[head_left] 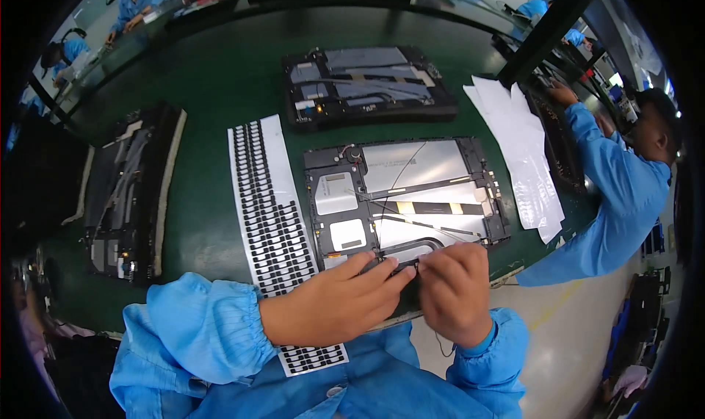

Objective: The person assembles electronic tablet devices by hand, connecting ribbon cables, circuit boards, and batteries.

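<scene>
Both hands, left hand [334, 301] and right hand [455, 290], pinch what seems a small black part at the near edge of the open grey tablet chassis [407, 199] on the green table [213, 221]; a slip could snag thin cables.

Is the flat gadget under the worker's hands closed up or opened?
Opened: the tablet lies with its back off, showing metal plates, cables and boards.

Matt dark-green counter [220, 81], smooth with a faint sheen toward the upper left. At centre, the opened device chassis [407, 199] shows black matt plastic framing and brushed silvery metal plates with a soft gleam. Left of it, the white backing sheet [273, 221] looks glossy, carrying rows of matt black pads. Upper right, thin white paper sheets [525, 154]. Along the bottom, crinkled light-blue cloth sleeves [198, 331].
</scene>
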A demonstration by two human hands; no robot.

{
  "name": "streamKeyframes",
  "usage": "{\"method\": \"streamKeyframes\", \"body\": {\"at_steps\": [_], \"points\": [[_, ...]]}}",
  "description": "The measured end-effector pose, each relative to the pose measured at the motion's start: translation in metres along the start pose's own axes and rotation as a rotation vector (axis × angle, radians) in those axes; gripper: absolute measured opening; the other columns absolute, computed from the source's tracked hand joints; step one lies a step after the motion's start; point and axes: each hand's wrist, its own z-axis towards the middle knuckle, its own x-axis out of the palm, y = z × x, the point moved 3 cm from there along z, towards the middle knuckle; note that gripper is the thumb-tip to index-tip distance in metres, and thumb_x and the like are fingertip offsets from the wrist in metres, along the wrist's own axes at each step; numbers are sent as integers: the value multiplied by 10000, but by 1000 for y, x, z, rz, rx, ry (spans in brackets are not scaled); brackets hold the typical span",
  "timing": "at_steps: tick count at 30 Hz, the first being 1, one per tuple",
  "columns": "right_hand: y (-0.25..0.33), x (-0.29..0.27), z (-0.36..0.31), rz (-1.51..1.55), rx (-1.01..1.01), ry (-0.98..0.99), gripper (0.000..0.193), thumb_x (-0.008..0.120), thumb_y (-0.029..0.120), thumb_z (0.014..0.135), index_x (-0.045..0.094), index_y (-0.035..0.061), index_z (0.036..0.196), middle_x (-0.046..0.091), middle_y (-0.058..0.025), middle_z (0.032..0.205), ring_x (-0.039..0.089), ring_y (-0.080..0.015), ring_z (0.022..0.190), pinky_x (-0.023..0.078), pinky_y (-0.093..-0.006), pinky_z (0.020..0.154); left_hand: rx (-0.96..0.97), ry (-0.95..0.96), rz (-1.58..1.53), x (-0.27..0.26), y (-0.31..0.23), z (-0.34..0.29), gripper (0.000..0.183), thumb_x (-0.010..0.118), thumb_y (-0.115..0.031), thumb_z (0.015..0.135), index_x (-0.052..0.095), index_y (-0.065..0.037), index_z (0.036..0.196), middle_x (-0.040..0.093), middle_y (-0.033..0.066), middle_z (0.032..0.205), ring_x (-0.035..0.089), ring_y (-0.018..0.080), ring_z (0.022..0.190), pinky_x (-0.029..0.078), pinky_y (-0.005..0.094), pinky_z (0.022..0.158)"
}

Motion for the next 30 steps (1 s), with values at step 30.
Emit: {"method": "streamKeyframes", "body": {"at_steps": [30], "points": [[55, 96, 124, -234, 73, -96, 85, 560, 79, 596, 613, 17, 571, 527, -101, 661, 477, -271, 733, 323, -444, 729, -740, 91, -132, -10, 71, -78, 813, 697, -386, 655, 392, 89, 1240, 331, 282, 1315, 292, 406, 1255, 205, 506, 1037]]}}
